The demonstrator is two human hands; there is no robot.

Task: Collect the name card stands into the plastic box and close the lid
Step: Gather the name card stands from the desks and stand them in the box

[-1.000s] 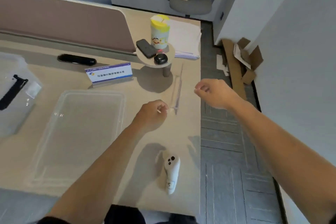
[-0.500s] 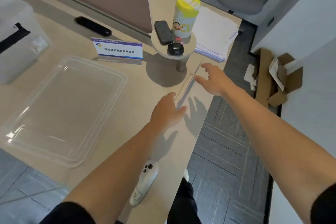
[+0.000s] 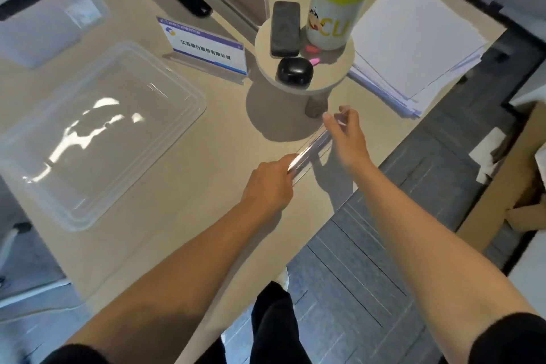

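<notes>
The left hand (image 3: 267,183) and the right hand (image 3: 347,139) each pinch one end of a clear card stand (image 3: 310,151) near the desk (image 3: 206,201) edge, so this smooth, almost invisible plastic could slip and fall to the floor.

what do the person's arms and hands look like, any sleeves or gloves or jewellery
Both forearms are bare from wrist to near the elbow. A dark, black-looking sleeve edge shows at the bottom of the frame on each arm, pushed or cut short above the elbow. The left hand and right hand wear no gloves, and no watch, bracelet or ring is visible. No markings show on either arm.
</notes>
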